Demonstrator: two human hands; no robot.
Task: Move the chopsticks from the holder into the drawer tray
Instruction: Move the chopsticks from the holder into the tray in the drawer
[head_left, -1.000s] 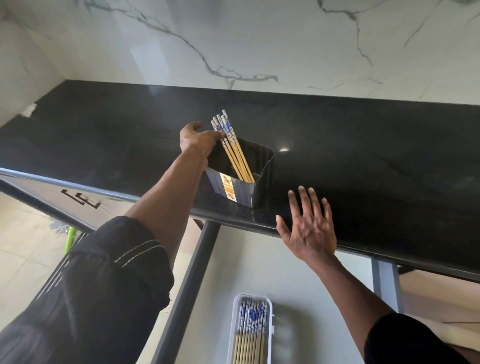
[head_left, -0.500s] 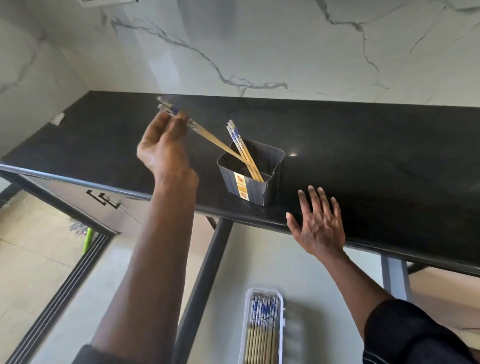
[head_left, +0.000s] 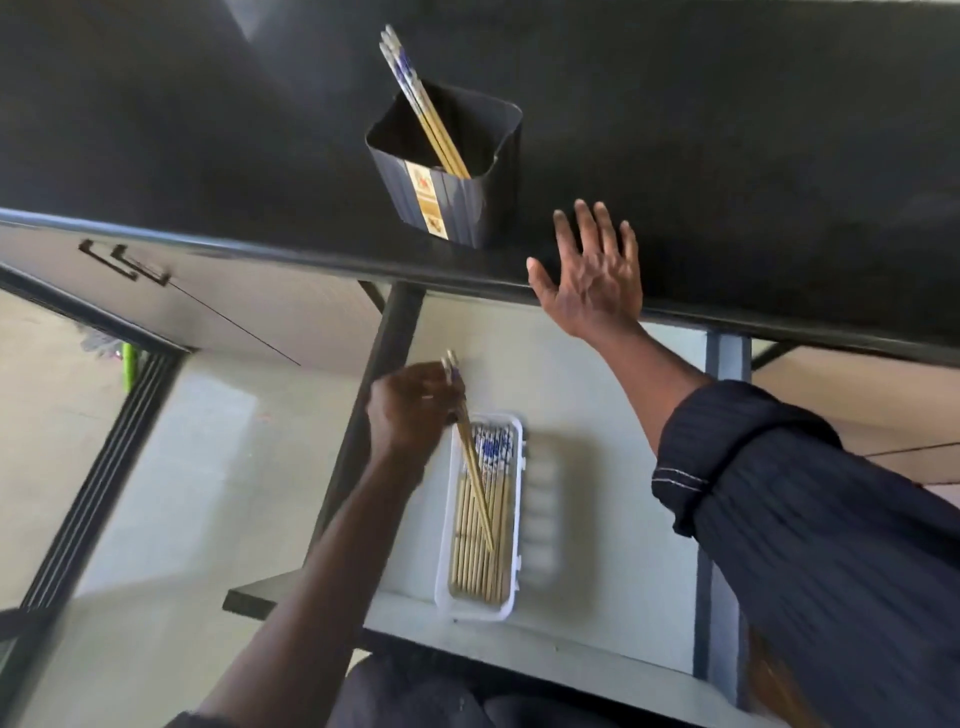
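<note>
Dark square holder (head_left: 457, 202) upright near the counter edge, a few blue-tipped bamboo chopsticks (head_left: 423, 106) leaning to its left rim; white tray (head_left: 514, 525) in the open drawer, filled lengthwise with chopsticks; held pair (head_left: 475, 467) slanting down, tips over the tray

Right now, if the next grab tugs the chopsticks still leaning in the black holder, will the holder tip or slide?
Possibly. The holder looks thin-walled and nearly empty, so probably light. It sits near the counter edge, and the remaining chopsticks lean toward one side. The right hand rests beside it, not bracing it.
</note>
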